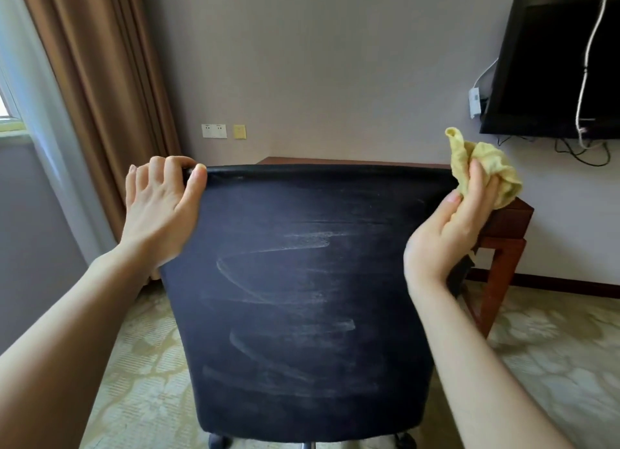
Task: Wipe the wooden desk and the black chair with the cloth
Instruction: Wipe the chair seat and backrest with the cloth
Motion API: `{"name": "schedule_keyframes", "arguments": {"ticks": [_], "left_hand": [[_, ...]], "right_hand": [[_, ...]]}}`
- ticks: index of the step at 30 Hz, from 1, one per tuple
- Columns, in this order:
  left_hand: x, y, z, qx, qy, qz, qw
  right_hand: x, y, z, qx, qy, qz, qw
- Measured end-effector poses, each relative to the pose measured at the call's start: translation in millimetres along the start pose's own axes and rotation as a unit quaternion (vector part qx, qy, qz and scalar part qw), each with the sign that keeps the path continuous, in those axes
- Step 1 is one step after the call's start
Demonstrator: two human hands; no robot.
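Black fabric fills the middle of the view: the black chair point(302, 280) stands with its backrest turned toward the person, pale streaky smears across the cloth surface. Casters just visible at the bottom edge.

Left hand point(161, 207) grips the top left corner of the backrest, fingers curled over the rim, thumb pressed on the near side.

Right hand point(449, 227) is raised at the top right corner of the chair, holding the yellow cloth point(479, 166) bunched up; thumb and fingers pinch it, one twisted end sticking upward. Cannot tell whether the cloth touches the chair rim.

Wooden desk point(503, 227) sits behind the chair against the wall, mostly hidden; one reddish-brown corner and leg show at right.

Dark television point(550, 62) on the wall at upper right, cables hanging below. Brown curtain point(97, 79) at left. Patterned carpet point(553, 354) underfoot.
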State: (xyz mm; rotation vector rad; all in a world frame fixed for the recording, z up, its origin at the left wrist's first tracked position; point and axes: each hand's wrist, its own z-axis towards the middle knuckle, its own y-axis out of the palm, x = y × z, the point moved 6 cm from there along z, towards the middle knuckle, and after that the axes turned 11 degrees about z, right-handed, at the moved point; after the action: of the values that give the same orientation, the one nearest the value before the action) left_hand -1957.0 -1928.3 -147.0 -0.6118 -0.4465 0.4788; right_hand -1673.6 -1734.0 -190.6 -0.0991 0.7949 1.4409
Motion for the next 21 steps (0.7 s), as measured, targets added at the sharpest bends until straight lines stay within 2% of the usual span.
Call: {"name": "schedule_keyframes", "arguments": {"ticks": [3, 6, 11, 15, 17, 18, 21], "left_hand": [[-1, 1, 1, 0.002, 0.004, 0.005, 1.0], [0, 2, 1, 0.011, 0.006, 0.006, 1.0], [-1, 2, 1, 0.012, 0.002, -0.014, 1.0], [-3, 2, 3, -0.003, -0.003, -0.022, 1.0], [-6, 3, 4, -0.011, -0.005, -0.016, 1.0], [-7, 3, 4, -0.014, -0.004, -0.014, 1.0], [-10, 0, 5, -0.021, -0.002, -0.017, 1.0]], "right_hand": [[-10, 19, -20, 0.04, 0.005, 0.032, 0.999], [-15, 34, -40, 0.031, -0.025, 0.04, 0.998], [-26, 57, -75, -0.039, -0.123, 0.023, 0.991], [-32, 75, -101, -0.14, -0.229, -0.016, 0.963], [-31, 80, -110, -0.206, -0.301, -0.029, 0.931], [-31, 82, -115, -0.248, -0.35, -0.034, 0.903], [-21, 80, -133, -0.388, -0.494, -0.035, 0.777]]}}
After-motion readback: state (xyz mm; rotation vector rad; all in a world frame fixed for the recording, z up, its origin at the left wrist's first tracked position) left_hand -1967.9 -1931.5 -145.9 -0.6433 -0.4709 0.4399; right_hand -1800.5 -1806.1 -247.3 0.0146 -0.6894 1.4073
